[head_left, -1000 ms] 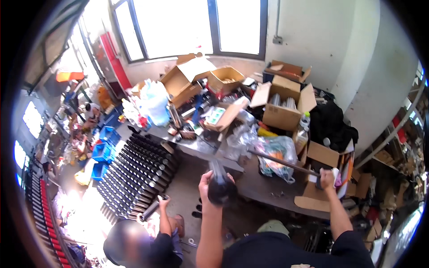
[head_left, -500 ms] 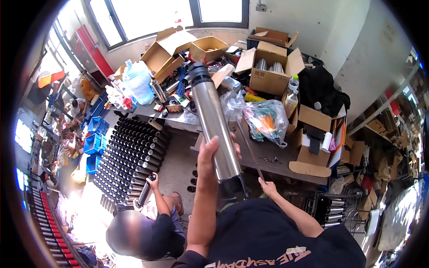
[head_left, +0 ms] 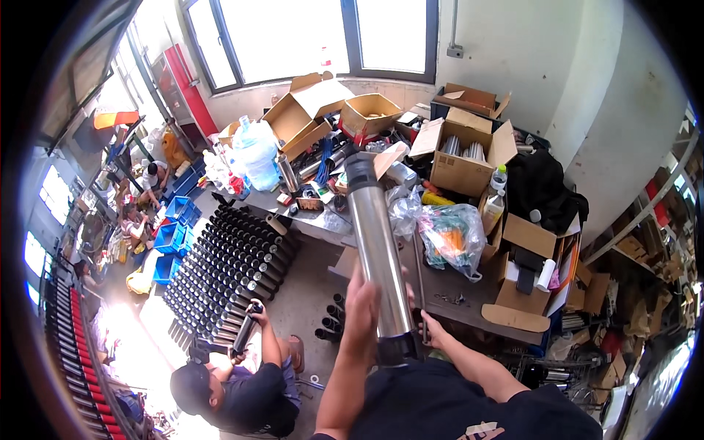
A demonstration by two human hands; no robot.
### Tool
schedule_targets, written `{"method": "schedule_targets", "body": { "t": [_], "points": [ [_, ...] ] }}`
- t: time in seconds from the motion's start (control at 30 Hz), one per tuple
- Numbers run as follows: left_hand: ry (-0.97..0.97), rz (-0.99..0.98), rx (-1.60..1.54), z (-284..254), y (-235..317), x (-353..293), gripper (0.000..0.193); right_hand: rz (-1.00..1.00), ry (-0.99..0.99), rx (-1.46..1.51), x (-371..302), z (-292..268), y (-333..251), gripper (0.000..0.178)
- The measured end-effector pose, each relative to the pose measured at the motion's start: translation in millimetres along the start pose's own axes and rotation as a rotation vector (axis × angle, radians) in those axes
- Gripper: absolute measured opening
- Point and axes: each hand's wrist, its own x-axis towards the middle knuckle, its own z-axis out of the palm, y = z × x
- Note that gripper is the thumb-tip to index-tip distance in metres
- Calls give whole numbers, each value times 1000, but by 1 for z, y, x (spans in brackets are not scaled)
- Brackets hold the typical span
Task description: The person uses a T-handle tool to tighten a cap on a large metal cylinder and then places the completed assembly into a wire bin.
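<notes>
My left hand (head_left: 361, 304) is wrapped round a thick, shiny metal cylinder (head_left: 380, 249) with black ends. It stands almost upright in front of my chest, its top leaning slightly left and away from me. The black lower end (head_left: 396, 349) is close against my dark shirt. To its right, my right hand (head_left: 434, 334) is closed on a thin metal rod (head_left: 420, 275) that points up and away. The rod runs beside the cylinder, partly behind its edge; whether the two touch, I cannot tell.
Ahead is a cluttered workbench (head_left: 469, 312) with cardboard boxes (head_left: 462, 167), a clear plastic bag (head_left: 451, 238) and loose small parts (head_left: 451, 299). Rows of black-ended cylinders (head_left: 227, 268) stand on the left. A co-worker (head_left: 246, 400) sits at lower left, holding a dark cylinder (head_left: 246, 334).
The metal cylinder has come lower and stands a little more upright. The rod has swung more upright, and my right hand is nearer the cylinder. The whole view has shifted too.
</notes>
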Motion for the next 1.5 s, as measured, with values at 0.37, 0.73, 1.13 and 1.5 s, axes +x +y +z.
{"method": "schedule_targets", "body": {
  "t": [0.37,0.73,1.13,1.5],
  "points": [
    [-41,-180,-691,-61,-68,-23,69,-148,102,-342,-2,-48,25,78],
    [106,-168,-247,-71,-25,-1,69,3,325,147,-29,-136,92,69],
    [133,-55,-412,-69,-28,3,66,-56,219,121,-26,-120,69,54],
    [-12,-42,-865,-76,-73,23,80,-1,211,-119,-29,-146,73,49]
  ]
}}
